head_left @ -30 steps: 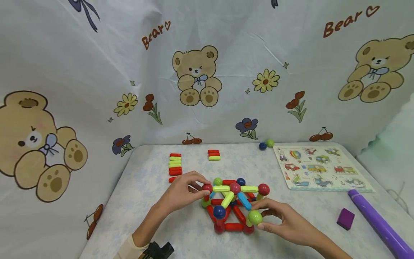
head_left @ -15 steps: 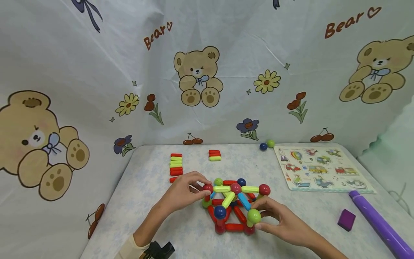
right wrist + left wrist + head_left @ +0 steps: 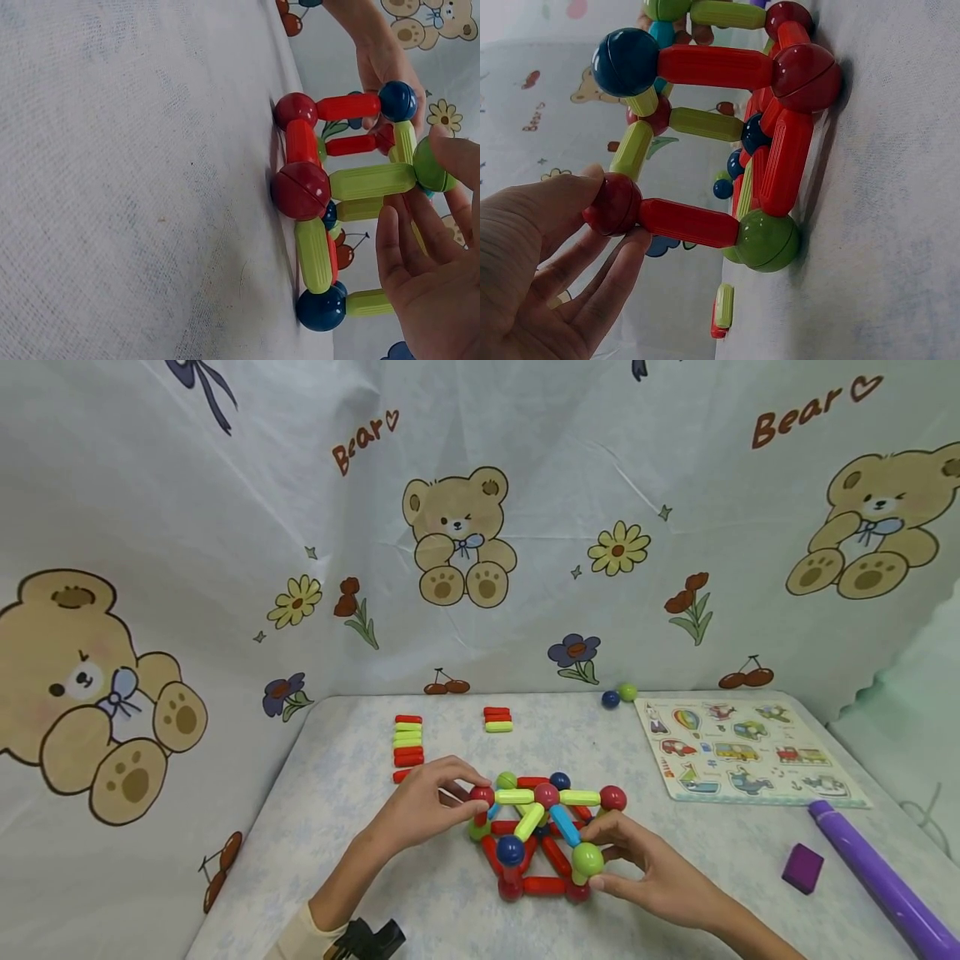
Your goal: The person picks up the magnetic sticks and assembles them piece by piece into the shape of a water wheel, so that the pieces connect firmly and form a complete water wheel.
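On the table stands a two-layer frame of coloured rods and balls, with red rods (image 3: 545, 886) along its base. My left hand (image 3: 431, 797) pinches a red ball (image 3: 613, 204) at the upper left corner; a red rod (image 3: 688, 223) joins it to a green ball (image 3: 768, 240) below. At the front right corner, my right hand (image 3: 648, 872) holds an upper green ball (image 3: 587, 860) between thumb and fingers. Beneath that ball, a yellow-green rod (image 3: 373, 181) runs down to a red ball (image 3: 301, 190). A central red ball (image 3: 547, 795) links the top rods.
Behind the left hand lie a column of red and yellow-green rods (image 3: 408, 738) and a smaller stack (image 3: 498, 720). Loose blue (image 3: 611, 699) and green balls (image 3: 627, 692) sit at the back. Rightward are a picture board (image 3: 750, 748), a purple block (image 3: 802, 869) and a purple tube (image 3: 877, 872).
My right hand has shifted the upper green ball slightly to the left, closer over the corner below. My left hand keeps its place on the red ball.
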`<state>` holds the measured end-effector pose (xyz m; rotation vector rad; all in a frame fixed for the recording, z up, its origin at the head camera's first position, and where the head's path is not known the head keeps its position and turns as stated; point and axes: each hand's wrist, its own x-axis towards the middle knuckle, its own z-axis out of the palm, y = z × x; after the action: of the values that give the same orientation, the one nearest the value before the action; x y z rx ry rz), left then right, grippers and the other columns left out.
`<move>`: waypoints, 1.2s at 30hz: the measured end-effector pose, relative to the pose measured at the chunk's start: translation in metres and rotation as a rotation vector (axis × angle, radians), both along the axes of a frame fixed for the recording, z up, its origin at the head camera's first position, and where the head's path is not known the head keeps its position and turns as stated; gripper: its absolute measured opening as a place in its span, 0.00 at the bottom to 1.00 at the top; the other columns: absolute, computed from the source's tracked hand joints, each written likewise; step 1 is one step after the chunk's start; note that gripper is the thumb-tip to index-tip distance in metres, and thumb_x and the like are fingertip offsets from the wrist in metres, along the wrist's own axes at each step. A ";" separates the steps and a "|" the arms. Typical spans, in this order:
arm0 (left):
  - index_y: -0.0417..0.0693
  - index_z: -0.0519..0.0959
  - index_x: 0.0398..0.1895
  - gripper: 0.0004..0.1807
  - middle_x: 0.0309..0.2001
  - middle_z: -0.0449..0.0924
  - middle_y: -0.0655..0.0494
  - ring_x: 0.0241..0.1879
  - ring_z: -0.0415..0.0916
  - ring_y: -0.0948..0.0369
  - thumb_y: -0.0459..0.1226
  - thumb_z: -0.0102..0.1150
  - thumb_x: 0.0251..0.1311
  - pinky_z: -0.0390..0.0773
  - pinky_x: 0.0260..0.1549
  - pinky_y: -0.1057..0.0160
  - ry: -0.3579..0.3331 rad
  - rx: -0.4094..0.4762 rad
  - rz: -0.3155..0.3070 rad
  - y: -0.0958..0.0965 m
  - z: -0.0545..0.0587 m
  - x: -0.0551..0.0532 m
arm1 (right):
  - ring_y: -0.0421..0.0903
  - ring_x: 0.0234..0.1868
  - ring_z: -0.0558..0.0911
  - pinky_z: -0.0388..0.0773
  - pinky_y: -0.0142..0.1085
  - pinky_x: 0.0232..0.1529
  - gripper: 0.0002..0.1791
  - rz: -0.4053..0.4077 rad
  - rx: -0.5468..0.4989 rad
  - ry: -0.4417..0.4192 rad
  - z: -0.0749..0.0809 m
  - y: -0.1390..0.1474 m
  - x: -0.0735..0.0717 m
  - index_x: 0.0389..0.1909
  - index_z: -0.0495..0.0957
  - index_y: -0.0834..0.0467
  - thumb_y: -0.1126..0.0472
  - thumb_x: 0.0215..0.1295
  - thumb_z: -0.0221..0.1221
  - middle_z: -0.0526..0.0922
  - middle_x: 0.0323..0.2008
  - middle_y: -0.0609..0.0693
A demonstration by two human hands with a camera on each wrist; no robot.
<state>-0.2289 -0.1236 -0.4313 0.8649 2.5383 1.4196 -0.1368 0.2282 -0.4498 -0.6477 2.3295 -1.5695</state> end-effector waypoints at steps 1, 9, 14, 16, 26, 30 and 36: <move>0.56 0.89 0.54 0.14 0.50 0.85 0.65 0.45 0.88 0.64 0.42 0.75 0.67 0.88 0.44 0.66 0.001 0.000 -0.001 0.000 0.000 0.000 | 0.41 0.59 0.82 0.82 0.34 0.61 0.24 -0.003 0.002 -0.001 0.000 0.000 0.000 0.64 0.71 0.59 0.59 0.74 0.69 0.77 0.60 0.61; 0.57 0.88 0.55 0.13 0.51 0.84 0.65 0.44 0.88 0.65 0.42 0.74 0.69 0.88 0.43 0.67 0.023 -0.007 -0.010 -0.001 0.000 -0.002 | 0.38 0.56 0.84 0.86 0.37 0.53 0.28 0.018 0.125 0.129 0.017 0.009 -0.007 0.66 0.72 0.59 0.56 0.71 0.72 0.83 0.58 0.51; 0.57 0.87 0.56 0.13 0.51 0.84 0.65 0.44 0.87 0.66 0.43 0.73 0.70 0.87 0.42 0.68 0.038 -0.036 -0.026 -0.003 0.000 -0.003 | 0.36 0.44 0.84 0.85 0.33 0.39 0.24 0.012 0.311 0.294 0.052 0.027 -0.021 0.62 0.80 0.51 0.52 0.69 0.73 0.87 0.49 0.38; 0.55 0.87 0.57 0.14 0.52 0.84 0.65 0.44 0.87 0.66 0.43 0.73 0.70 0.87 0.42 0.68 0.040 -0.045 -0.031 -0.003 0.000 -0.004 | 0.36 0.41 0.81 0.82 0.32 0.36 0.20 -0.013 0.396 0.343 0.065 0.032 -0.029 0.58 0.83 0.48 0.51 0.68 0.74 0.87 0.47 0.37; 0.60 0.86 0.58 0.15 0.56 0.86 0.61 0.48 0.87 0.63 0.46 0.72 0.71 0.87 0.46 0.63 -0.002 -0.049 0.022 -0.017 -0.001 -0.016 | 0.43 0.48 0.84 0.84 0.32 0.39 0.19 0.027 0.597 0.307 0.081 0.028 -0.061 0.57 0.87 0.47 0.50 0.67 0.74 0.88 0.50 0.40; 0.55 0.87 0.56 0.15 0.54 0.87 0.57 0.47 0.87 0.60 0.42 0.74 0.69 0.88 0.48 0.58 0.088 -0.130 0.161 -0.035 -0.009 -0.032 | 0.40 0.46 0.84 0.83 0.31 0.38 0.15 0.046 0.588 0.294 0.080 0.025 -0.063 0.53 0.88 0.46 0.53 0.67 0.75 0.88 0.47 0.37; 0.47 0.89 0.52 0.16 0.48 0.87 0.53 0.44 0.82 0.55 0.36 0.79 0.62 0.85 0.43 0.53 0.142 -0.412 0.394 -0.064 -0.027 -0.052 | 0.37 0.44 0.83 0.83 0.31 0.39 0.14 0.053 0.588 0.271 0.079 0.024 -0.063 0.51 0.88 0.47 0.54 0.66 0.75 0.87 0.45 0.36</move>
<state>-0.2812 -0.1880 -0.4582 0.4251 3.0741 0.8643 -0.2003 0.2522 -0.3703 -0.7901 2.7491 -0.7333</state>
